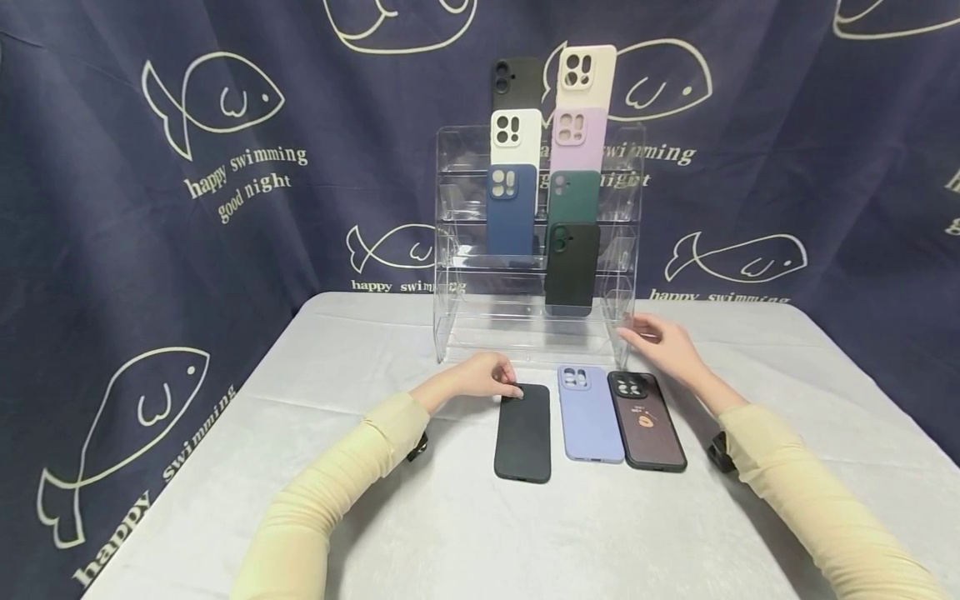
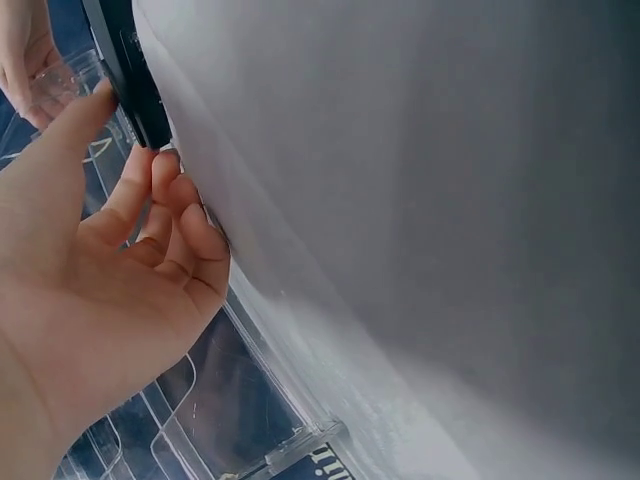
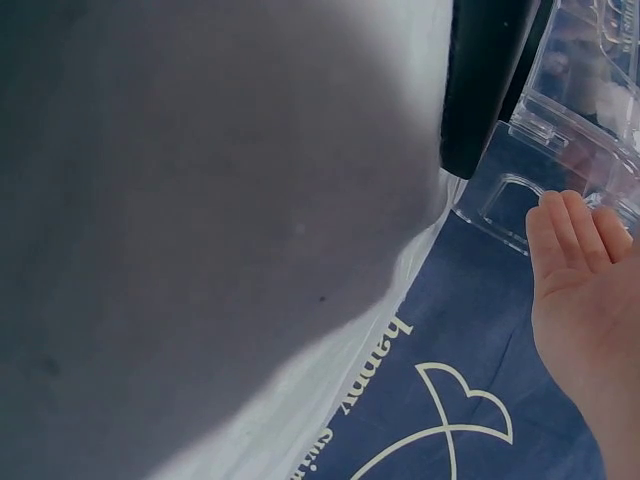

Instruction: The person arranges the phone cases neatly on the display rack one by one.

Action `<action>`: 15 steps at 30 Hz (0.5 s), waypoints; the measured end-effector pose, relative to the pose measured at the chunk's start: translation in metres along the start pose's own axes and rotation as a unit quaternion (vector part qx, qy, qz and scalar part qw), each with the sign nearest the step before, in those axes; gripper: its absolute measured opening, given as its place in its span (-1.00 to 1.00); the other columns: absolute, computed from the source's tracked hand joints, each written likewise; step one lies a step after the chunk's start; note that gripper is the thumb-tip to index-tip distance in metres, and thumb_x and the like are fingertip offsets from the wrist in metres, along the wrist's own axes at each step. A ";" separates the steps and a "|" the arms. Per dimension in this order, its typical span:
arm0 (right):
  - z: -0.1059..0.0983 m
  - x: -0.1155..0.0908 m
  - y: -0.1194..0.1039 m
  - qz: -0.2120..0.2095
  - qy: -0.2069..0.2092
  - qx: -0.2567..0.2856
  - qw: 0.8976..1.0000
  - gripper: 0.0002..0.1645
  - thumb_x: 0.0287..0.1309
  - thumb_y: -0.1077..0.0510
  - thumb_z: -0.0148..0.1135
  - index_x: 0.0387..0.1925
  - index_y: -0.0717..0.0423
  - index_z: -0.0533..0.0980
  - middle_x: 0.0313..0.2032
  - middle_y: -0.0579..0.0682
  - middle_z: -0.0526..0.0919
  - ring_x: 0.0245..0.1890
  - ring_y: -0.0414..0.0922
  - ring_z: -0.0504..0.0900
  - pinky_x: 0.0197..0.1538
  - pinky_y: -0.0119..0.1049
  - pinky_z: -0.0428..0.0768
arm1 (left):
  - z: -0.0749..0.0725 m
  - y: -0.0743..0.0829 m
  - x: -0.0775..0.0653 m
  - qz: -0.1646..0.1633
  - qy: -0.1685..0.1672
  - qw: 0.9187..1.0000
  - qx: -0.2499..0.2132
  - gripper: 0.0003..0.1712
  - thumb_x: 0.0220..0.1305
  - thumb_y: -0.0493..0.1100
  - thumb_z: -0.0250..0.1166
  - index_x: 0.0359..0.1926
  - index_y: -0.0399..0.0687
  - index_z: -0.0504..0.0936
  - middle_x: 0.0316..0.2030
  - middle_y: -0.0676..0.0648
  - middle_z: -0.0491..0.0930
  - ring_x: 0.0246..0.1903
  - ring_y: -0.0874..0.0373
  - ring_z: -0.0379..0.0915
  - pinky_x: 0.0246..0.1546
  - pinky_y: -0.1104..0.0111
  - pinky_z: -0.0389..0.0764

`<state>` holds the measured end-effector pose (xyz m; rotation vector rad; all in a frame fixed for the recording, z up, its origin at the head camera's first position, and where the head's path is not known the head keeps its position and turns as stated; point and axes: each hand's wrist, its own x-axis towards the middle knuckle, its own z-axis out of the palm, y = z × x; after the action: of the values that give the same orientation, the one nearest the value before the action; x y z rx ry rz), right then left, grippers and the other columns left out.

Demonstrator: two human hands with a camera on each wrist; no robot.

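Note:
On the table, my left hand (image 1: 483,375) pinches the top edge of a black phone case (image 1: 522,433), thumb over its upper left corner. The left wrist view shows the fingers of this left hand (image 2: 150,250) bent by the end of the dark case (image 2: 135,80). My right hand (image 1: 663,346) is at the lower right side panel of a clear acrylic display stand (image 1: 487,333). Its fingers look fairly straight against the panel in the right wrist view, with the thumb hidden there. Between the hands lie a lavender phone case (image 1: 592,417) and a dark patterned phone case (image 1: 648,425).
Upright in the stand's left column are black (image 1: 525,83), white (image 1: 517,137) and blue (image 1: 512,212) cases. The right column holds cream (image 1: 600,79), lilac (image 1: 588,142), green (image 1: 577,196) and black (image 1: 573,271) cases. A navy fish-print curtain (image 1: 225,275) hangs behind the white-covered table (image 1: 585,533).

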<state>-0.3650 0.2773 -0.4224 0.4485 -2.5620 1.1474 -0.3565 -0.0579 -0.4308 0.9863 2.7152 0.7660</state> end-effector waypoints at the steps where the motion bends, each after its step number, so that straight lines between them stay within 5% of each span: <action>1: 0.000 0.000 0.000 0.001 0.001 -0.001 1.000 -0.36 0.24 -0.04 0.16 0.16 0.37 0.37 0.05 0.39 0.52 -0.03 0.28 0.58 0.04 0.03 0.55 | 0.000 0.000 0.000 -0.003 -0.002 1.000 -0.001 -0.73 0.06 -0.01 0.40 -0.36 -0.11 0.60 -0.43 0.05 0.59 -0.42 0.36 0.40 -0.32 0.60 0.46; 7: 0.000 0.001 0.001 -0.003 0.002 -0.001 1.000 -0.37 0.24 -0.05 0.16 0.15 0.36 0.39 0.04 0.38 0.53 -0.04 0.27 0.58 0.02 0.03 0.56 | -0.003 0.001 -0.002 -0.006 -0.013 1.000 -0.019 -0.76 0.06 -0.10 0.39 -0.33 -0.17 0.62 -0.41 0.00 0.61 -0.40 0.33 0.43 -0.30 0.59 0.49; 15: 0.000 0.001 0.002 -0.008 0.004 -0.005 1.000 -0.38 0.24 -0.02 0.17 0.14 0.37 0.39 0.03 0.38 0.54 -0.06 0.27 0.60 0.00 0.03 0.57 | -0.008 0.000 -0.002 -0.009 -0.016 1.000 0.014 -0.81 0.04 -0.15 0.39 -0.34 -0.14 0.63 -0.39 -0.01 0.64 -0.37 0.29 0.49 -0.24 0.57 0.52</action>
<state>-0.3661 0.2784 -0.4231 0.4611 -2.5509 1.1283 -0.3573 -0.0628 -0.4238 0.9714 2.7105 0.7044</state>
